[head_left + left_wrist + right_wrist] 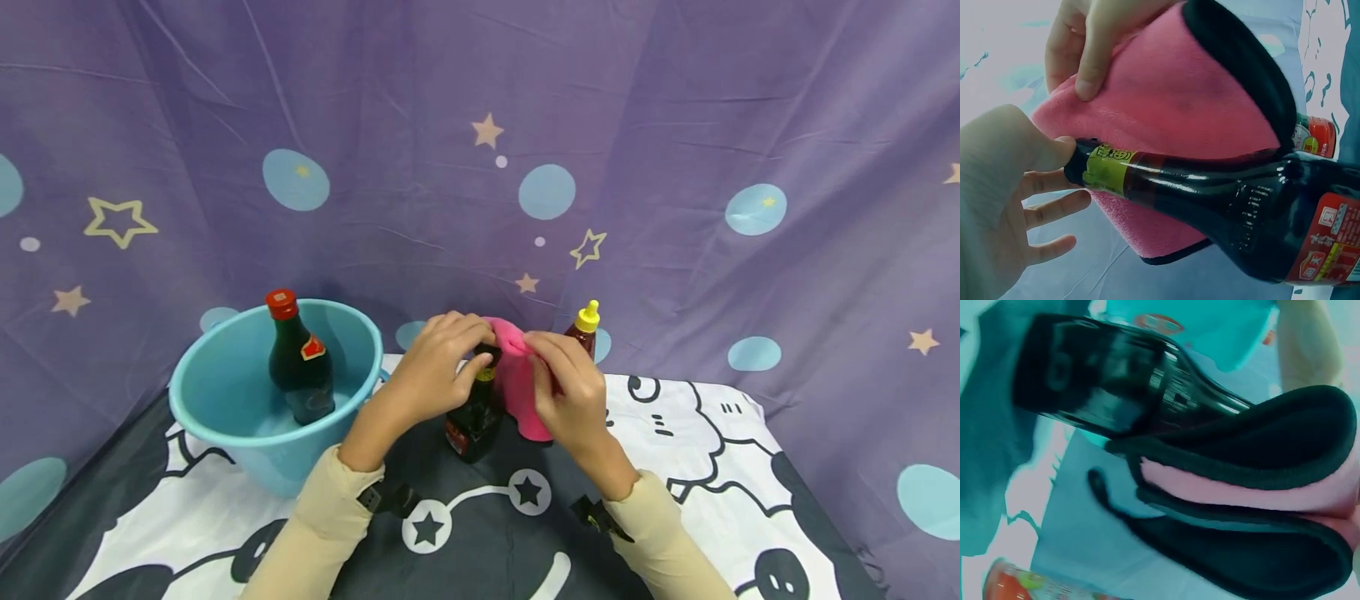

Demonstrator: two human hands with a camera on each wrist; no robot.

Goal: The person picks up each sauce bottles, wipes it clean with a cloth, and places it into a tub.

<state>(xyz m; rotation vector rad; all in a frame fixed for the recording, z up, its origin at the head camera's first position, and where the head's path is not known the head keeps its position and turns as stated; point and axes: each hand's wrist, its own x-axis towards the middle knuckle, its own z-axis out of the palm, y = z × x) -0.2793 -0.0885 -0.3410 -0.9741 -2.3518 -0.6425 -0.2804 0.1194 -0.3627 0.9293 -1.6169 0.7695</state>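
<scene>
1. The light blue bucket (225,400) sits on the left side of the tabletop (697,442), and there's one dark bottle with a red cap (298,360) standing upright inside it, leaning a bit toward the back wall. Can't tell if there's any liquid in the bucket.
2. In the middle of the tabletop, just right of the bucket, stands a dark sauce bottle (472,421) with a yellow band round its neck and a red label low on the body — that's the one both hands are busy with. The left wrist view shows its neck and shoulder up close (1222,200).
3. Left hand (435,367): fingers curled over the top of the dark sauce bottle, thumb pressed at the mouth of the neck, so it's gripping the top end. From the left wrist camera the other fingers (1054,209) look loosely bent below the neck.
4. Right hand (570,392): pinching the upper edge of a pink cloth (517,392) with black trim, fingers folded over it. The cloth hangs right behind and against the bottle's neck — in the right wrist view you see its folded pink layers and black edging (1241,494) touching the dark glass.
5. Behind the right hand there's a reddish squeeze bottle with a yellow nozzle (585,327), upright, mostly hidden by the hand and cloth.
6. Tabletop has a black-and-white cartoon print cover, purple starry fabric (675,125) behind it all.
</scene>
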